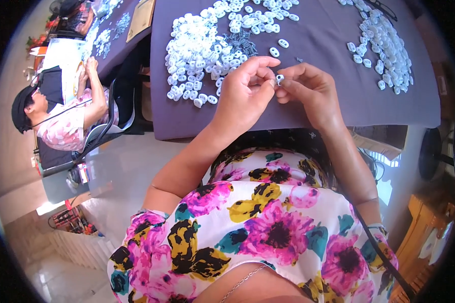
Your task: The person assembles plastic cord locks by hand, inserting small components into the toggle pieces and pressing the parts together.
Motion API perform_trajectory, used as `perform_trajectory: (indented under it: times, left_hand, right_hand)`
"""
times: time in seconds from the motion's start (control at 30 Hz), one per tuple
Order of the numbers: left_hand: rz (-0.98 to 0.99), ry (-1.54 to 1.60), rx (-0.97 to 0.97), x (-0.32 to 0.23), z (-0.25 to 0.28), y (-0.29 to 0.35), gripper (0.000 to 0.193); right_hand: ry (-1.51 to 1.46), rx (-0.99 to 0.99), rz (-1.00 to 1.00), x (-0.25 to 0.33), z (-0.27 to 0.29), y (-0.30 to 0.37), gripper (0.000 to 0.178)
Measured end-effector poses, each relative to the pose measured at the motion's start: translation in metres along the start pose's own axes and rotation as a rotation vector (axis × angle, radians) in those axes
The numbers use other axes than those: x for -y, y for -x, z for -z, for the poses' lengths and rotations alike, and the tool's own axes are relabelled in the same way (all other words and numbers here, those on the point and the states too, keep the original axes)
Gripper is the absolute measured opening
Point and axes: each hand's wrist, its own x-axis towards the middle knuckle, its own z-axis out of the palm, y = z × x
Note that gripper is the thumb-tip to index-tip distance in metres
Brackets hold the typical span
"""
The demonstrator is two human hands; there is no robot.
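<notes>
Over the near part of the cloth-covered table, my two hands meet at the fingertips. A small white plastic piece with a hole point(279, 78) shows between them. My right hand point(311, 93) pinches it between thumb and fingers. Thumb and forefinger of my left hand point(247, 91) are closed against its left side; whether they also hold something smaller is hidden. Just beyond my hands lie two loose white oval two-holed pieces, one of them point(274, 52) nearer. A tiny dark grey part point(299, 60) lies by my right fingers.
A large heap of white two-holed pieces point(192, 45) spreads left of my hands, with a small pile of dark grey parts point(242, 44) at its edge. Another white heap point(387, 50) lies right on the purple-grey tablecloth point(333, 40). A person point(71, 111) sits working at far left.
</notes>
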Motion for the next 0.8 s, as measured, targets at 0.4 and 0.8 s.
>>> perform_trajectory:
  times: [0.4, 0.8]
  left_hand:
    - [-0.004, -0.043, -0.031, 0.010, -0.007, -0.007, 0.029]
    - [0.002, 0.052, -0.006, 0.005, 0.002, -0.008, 0.029]
  right_hand:
    - [0.057, -0.034, 0.046, -0.004, -0.001, 0.000, 0.006]
    - [0.038, -0.090, 0.026, 0.002, 0.001, -0.002, 0.006]
